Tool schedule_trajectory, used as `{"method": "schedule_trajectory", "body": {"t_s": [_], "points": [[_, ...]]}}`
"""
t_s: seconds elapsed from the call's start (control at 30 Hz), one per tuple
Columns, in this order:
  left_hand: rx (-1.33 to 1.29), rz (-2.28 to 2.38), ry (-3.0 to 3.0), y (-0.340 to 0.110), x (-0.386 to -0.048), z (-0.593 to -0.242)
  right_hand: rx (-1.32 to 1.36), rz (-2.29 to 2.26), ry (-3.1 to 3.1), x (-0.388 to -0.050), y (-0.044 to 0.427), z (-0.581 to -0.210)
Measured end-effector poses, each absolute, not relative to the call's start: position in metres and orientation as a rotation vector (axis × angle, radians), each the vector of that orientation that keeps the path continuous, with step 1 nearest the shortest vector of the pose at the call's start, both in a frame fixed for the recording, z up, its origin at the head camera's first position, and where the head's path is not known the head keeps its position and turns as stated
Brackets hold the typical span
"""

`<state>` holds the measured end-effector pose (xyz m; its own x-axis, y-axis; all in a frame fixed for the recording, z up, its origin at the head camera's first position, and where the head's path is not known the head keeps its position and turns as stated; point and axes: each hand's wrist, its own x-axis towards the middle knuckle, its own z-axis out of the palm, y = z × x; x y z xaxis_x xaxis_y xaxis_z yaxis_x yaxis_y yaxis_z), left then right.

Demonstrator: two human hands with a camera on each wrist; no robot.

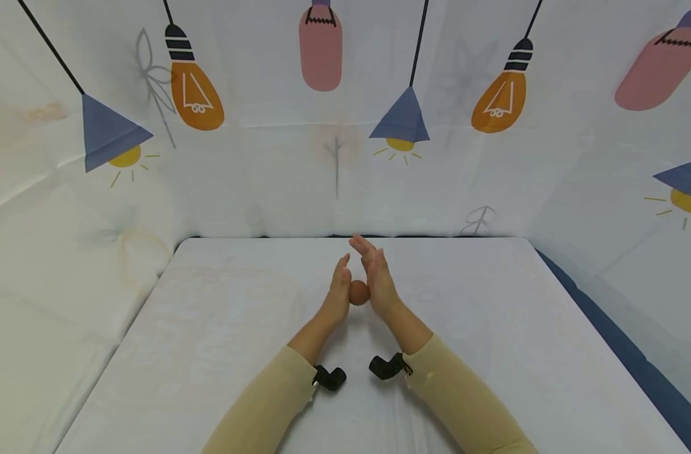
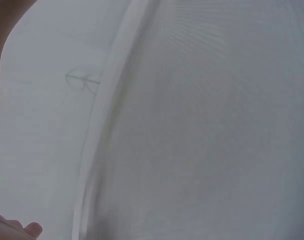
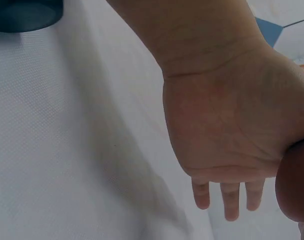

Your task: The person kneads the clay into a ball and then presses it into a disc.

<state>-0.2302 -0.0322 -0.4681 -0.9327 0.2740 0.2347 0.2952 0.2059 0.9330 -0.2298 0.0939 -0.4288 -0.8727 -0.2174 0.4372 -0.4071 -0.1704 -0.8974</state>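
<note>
A small reddish-brown ball [image 1: 359, 292] sits between my two palms. My left hand [image 1: 338, 293] touches it from the left and my right hand [image 1: 381, 284] from the right, fingers extended forward and no finger curled round it. In the right wrist view the left hand's palm [image 3: 222, 120] faces the camera, with the ball [image 3: 294, 185] against it at the right edge. Only part of a hand [image 2: 14, 229], with fingertips, enters the left wrist view, and the ball is out of sight there.
Under the hands spreads a white cloth-covered table [image 1: 220, 340]. White fabric walls [image 1: 266, 170] with printed lamps and bulbs stand behind it and at the sides. A black wrist camera [image 1: 330, 378] is on the left wrist, another [image 1: 386, 367] on the right.
</note>
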Motion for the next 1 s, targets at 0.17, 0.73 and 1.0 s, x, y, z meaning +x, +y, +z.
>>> {"method": "schedule_trajectory", "body": {"t_s": [0.17,0.73,1.0], "points": [[-0.663,-1.932,-2.424,-0.029,-0.223,-0.467,0.598,2.249,-1.875,-0.235,0.095,-0.426],[-0.717,-2.328,-2.001,-0.024,-0.215,-0.456,0.452,2.123,-2.124,-0.252,0.094,-0.444],[-0.577,-2.156,-2.033,-0.025,-0.221,-0.450,0.567,2.148,-2.196,-0.242,0.085,-0.452]]}}
